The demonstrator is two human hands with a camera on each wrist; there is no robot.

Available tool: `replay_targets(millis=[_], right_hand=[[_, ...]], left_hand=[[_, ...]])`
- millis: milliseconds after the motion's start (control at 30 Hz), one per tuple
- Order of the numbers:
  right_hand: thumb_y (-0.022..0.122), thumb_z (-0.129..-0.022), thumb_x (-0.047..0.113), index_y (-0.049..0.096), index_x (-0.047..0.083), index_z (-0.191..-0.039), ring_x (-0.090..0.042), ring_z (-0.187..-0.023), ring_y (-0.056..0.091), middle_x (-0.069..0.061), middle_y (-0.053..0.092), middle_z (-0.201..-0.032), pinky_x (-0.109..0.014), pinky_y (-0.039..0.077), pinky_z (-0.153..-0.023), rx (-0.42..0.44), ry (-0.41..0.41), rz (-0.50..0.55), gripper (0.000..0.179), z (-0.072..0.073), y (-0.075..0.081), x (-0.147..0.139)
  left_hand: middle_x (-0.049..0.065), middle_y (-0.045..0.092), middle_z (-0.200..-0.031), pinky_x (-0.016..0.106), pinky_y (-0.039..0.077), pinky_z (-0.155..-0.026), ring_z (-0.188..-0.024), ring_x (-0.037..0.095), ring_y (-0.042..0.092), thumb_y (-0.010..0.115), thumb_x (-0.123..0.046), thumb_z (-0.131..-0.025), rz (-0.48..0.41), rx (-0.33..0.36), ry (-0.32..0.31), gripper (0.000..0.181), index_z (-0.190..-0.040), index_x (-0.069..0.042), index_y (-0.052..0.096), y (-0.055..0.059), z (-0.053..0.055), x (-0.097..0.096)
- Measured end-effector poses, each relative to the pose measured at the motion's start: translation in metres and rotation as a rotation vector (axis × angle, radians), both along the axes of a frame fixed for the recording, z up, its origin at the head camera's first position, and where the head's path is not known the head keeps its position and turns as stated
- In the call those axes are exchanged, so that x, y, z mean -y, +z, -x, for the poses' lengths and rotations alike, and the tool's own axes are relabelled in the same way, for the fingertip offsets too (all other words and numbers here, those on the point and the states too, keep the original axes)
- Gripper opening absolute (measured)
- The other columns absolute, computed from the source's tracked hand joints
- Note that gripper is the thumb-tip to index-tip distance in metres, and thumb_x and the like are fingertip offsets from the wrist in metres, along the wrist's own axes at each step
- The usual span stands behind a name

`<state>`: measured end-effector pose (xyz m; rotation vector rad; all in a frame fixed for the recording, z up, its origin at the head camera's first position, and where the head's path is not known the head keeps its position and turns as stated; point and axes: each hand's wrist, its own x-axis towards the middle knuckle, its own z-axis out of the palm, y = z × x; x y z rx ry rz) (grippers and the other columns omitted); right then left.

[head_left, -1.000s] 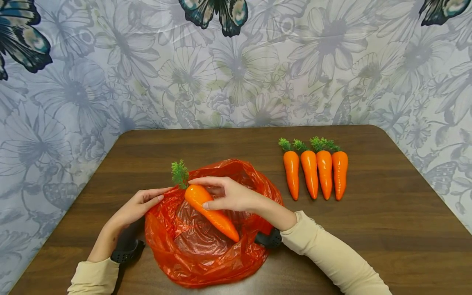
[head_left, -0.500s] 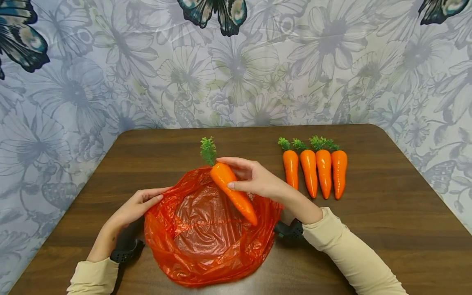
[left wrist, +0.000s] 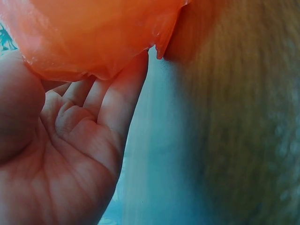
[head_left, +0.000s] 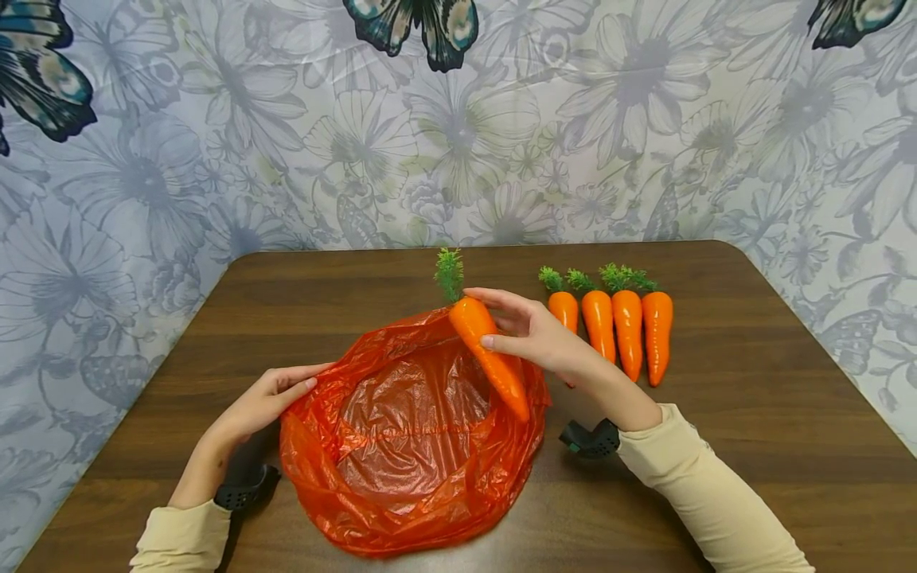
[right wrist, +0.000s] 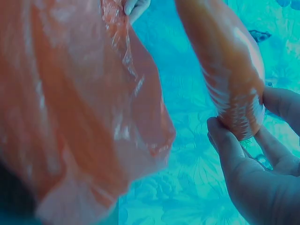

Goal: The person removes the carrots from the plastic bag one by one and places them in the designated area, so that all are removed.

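A thin red plastic bag (head_left: 401, 509) stands with its mouth spread wide on the table. My left hand (head_left: 265, 402) pinches its left rim between thumb and fingers; in the left wrist view the fingers (left wrist: 124, 93) go behind the orange-tinted film. An orange carrot (head_left: 490, 358) with a green leafy top slants over the bag's right rim, tip down toward me. My right hand (head_left: 533, 330) holds this carrot near its thick end, and in the right wrist view the thumb and fingertips grip the broad end of the carrot (right wrist: 225, 61), beside the bag (right wrist: 84, 93).
Several more carrots (head_left: 627, 334) with green tops lie side by side in a row at the back right, partly behind my right forearm. The brown wooden table (head_left: 752, 382) ends at a flowered wall covering (head_left: 501, 143). Each wrist wears a black device (head_left: 591, 439).
My right hand has carried the carrot up and to the right, from over the bag's middle to its right rim. The left hand stays at the bag's left rim.
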<state>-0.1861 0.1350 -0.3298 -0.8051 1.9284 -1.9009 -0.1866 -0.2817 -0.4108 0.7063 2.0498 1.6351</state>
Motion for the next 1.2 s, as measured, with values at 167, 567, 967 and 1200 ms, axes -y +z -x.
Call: replay_targets(millis=[167,567,967,1200], right_hand=[[0.062,-0.09,0.004,0.037,0.013,-0.144,-0.025,-0.123,0.044,-0.007,0.039,-0.141,-0.041,0.048,-0.088,-0.002,-0.042,-0.013,0.06,0.0,0.001,-0.015],[0.062,-0.091,0.011,0.036,0.016,-0.146,-0.027,-0.128,0.038,-0.005,0.03,-0.146,-0.037,0.045,-0.093,-0.006,-0.169,-0.082,0.061,-0.001,0.0,-0.051],[0.059,-0.093,0.012,0.036,0.02,-0.146,-0.034,-0.131,0.031,-0.009,0.026,-0.148,-0.022,0.042,-0.092,-0.034,-0.337,-0.157,0.059,-0.004,0.001,-0.105],[0.053,-0.094,-0.001,0.035,0.017,-0.146,-0.02,-0.125,0.04,-0.013,0.025,-0.145,-0.021,0.047,-0.085,0.025,-0.387,-0.003,0.058,-0.009,-0.001,-0.144]], left_hand=[[0.03,0.057,-0.114,0.05,0.053,-0.06,-0.069,0.04,0.065,0.039,-0.004,-0.101,0.006,0.002,0.004,0.041,-0.14,0.008,0.035,0.0,0.0,0.0],[0.026,0.059,-0.114,0.049,0.053,-0.06,-0.072,0.039,0.065,0.039,-0.003,-0.101,-0.007,0.006,0.003,0.04,-0.139,0.01,0.035,-0.002,-0.002,0.001],[0.027,0.062,-0.105,0.05,0.052,-0.057,-0.067,0.038,0.065,0.037,0.0,-0.1,-0.024,-0.005,-0.021,0.039,-0.138,0.012,0.035,-0.005,0.0,0.002],[0.027,0.059,-0.113,0.05,0.053,-0.06,-0.071,0.039,0.065,0.038,-0.003,-0.101,-0.005,-0.002,0.003,0.04,-0.139,0.008,0.036,-0.004,0.0,0.002]])
